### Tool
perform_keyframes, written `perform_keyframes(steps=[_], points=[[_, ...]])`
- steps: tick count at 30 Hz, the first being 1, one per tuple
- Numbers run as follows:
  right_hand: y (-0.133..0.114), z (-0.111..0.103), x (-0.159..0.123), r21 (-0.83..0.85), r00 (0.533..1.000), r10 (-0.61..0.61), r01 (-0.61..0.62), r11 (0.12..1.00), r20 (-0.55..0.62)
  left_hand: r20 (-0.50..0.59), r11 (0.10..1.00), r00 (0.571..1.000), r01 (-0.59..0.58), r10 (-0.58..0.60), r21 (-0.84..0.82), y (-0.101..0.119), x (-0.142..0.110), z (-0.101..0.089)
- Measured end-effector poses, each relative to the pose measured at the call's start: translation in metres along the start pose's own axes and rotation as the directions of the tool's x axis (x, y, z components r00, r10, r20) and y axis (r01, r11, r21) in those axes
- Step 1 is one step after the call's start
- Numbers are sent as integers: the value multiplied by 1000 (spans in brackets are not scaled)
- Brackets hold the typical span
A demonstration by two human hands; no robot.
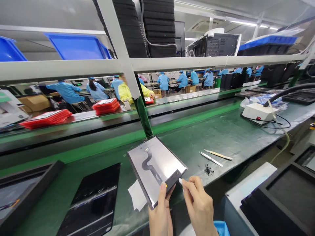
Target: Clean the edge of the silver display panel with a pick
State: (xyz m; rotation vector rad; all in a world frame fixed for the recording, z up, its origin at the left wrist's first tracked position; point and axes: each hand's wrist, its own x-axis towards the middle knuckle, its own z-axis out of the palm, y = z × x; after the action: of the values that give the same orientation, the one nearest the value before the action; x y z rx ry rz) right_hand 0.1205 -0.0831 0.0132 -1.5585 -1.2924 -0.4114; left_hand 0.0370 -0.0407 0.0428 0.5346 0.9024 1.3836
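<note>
My left hand (159,213) grips the near edge of a flat grey display panel (155,162), thumb on top, holding it tilted above the green bench. A dark flex cable snakes down the panel's back to a black strip at its lower corner. My right hand (197,203) is beside that corner, fingers pinched on something small and white that I cannot make out.
Tweezers (211,159) and a pale stick (218,155) lie on the green mat (221,134), with dark debris (208,169) near them. Black trays sit at left (22,190) and right (287,196). A white box (257,112) with cables stands far right. Workers in blue sit beyond the conveyor.
</note>
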Motion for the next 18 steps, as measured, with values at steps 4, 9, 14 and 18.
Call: perform_keyframes(steps=[4,9,14,18], points=[[-2,-2,1,-48,1000,-8,7,999,-24,-12,1000,1000,-9,9,15,-4,1,-1],[-2,-4,2,-37,999,-36,36,999,3,43,1000,999,-10,8,28,-6,4,-5],[-1,-2,-1,-50,1000,11,-11,999,-11,24,1000,1000,-9,9,9,-6,2,-2],[-1,1,-5,-21,1000,-13,14,1000,18,-18,1000,1000,6,-6,14,-4,-1,3]])
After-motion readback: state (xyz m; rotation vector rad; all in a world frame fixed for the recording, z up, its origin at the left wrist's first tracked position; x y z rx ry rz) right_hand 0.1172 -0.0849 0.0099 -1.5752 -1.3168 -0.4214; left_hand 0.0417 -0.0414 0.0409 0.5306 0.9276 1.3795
